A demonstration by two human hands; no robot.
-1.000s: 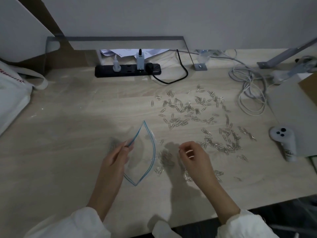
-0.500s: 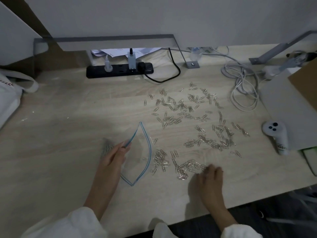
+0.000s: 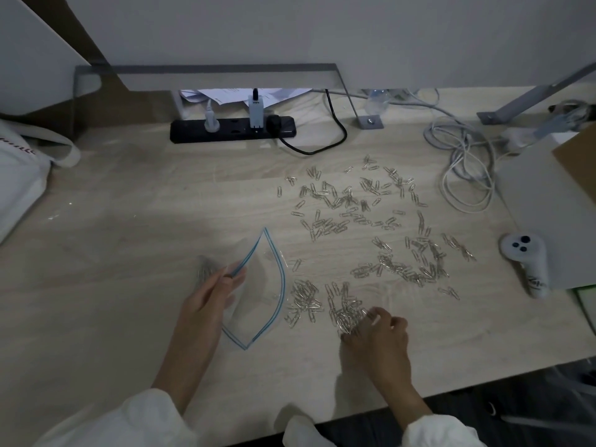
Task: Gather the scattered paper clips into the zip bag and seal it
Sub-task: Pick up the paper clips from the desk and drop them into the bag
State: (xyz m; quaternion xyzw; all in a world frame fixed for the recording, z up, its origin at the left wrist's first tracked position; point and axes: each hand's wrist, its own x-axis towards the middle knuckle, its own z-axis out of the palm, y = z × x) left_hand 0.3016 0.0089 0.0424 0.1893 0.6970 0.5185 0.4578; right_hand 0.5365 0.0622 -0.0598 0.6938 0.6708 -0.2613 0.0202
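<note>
your left hand point(image 3: 216, 295) pinches rim of limp zip bag point(image 3: 258, 291), mouth open on worktop point(image 3: 129, 221). right hand point(image 3: 377, 333) curled over paper clips point(image 3: 346, 314) beside it; grip unconfirmed. clips light, slippery: scoop heaps, not singles.

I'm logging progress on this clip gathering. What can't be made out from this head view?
- Contents of the zip bag, head view: clear film, dim light, left hand covering part.
- Whether the right hand grips paper clips: its curled fingers hide them.
- Cardboard box: cut off by the right edge.
</note>
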